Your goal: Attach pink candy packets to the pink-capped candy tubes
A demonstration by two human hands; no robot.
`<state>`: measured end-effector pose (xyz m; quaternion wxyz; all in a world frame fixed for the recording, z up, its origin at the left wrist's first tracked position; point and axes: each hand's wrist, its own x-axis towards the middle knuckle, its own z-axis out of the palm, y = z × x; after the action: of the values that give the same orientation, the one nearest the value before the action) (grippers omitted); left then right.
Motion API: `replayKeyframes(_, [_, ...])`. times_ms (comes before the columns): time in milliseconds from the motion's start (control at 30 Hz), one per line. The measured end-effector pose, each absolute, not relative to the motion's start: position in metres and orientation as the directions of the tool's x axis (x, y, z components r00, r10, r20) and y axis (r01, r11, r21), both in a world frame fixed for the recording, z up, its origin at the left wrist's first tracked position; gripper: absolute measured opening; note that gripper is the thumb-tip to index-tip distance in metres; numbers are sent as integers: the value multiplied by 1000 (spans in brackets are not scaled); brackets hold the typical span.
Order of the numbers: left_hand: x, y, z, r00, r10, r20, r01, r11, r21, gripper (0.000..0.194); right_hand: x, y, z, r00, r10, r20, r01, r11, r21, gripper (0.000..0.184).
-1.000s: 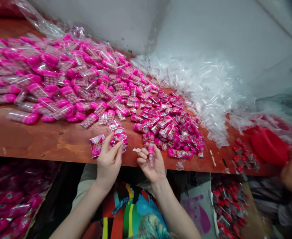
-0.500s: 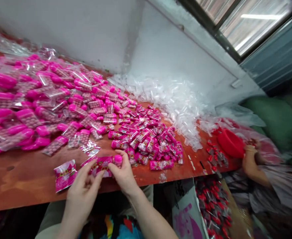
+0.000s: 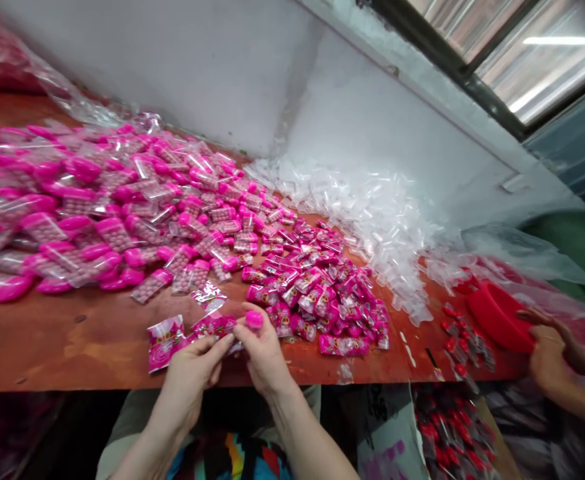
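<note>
My right hand (image 3: 266, 353) is closed around a small candy bottle, and its pink cap (image 3: 254, 320) shows above the thumb. Much of the bottle's body is hidden by my fingers. My left hand (image 3: 195, 370) pinches the edge of a printed pink wrapper close to the bottle, its fingertips meeting those of the right. To the left of my hands lies a flat pile of printed pink wrappers (image 3: 166, 341). Just beyond them are more loose wrappers (image 3: 210, 295). A heap of wrapped pink bottles (image 3: 317, 287) sits to the right.
Unwrapped pink-capped bottles (image 3: 112, 200) cover the left of the red-brown table (image 3: 72, 340). Clear plastic pieces (image 3: 367, 213) are heaped along the wall. At right, another person's hand (image 3: 547, 353) touches a red bowl (image 3: 500, 317). A box of red-capped items (image 3: 452, 433) stands below.
My left hand has moved to the right, and its fingertips now meet the right hand at the wrapper and bottle. The view has shifted, and the other person's hands have moved at the bowl.
</note>
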<state>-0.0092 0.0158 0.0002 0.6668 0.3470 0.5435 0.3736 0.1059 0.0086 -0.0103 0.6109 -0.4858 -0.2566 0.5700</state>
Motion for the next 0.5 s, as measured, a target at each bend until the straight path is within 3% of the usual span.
replayKeyframes(67, [-10,13,2,194,850,-489,-93,513,854,44,109,10,-10,228,944,-237,-446,-115,-888,42])
replayKeyframes(167, [-13,11,8,184,850,-493,-64,511,857,42,116,12,-2,192,962,-196,-309,-131,-942,37])
replayKeyframes(267, [-16,12,15,144,882,-449,-163,468,868,42,121,14,5,148,967,-208,-247,-168,-954,40])
replayKeyframes(333, [-18,14,17,142,878,-458,-268,479,836,39,123,14,6,193,947,-256,-304,-190,-934,41])
replayKeyframes(500, [-19,19,18,129,849,-512,-485,504,714,38,124,-4,8,180,947,-266,-480,-151,-864,17])
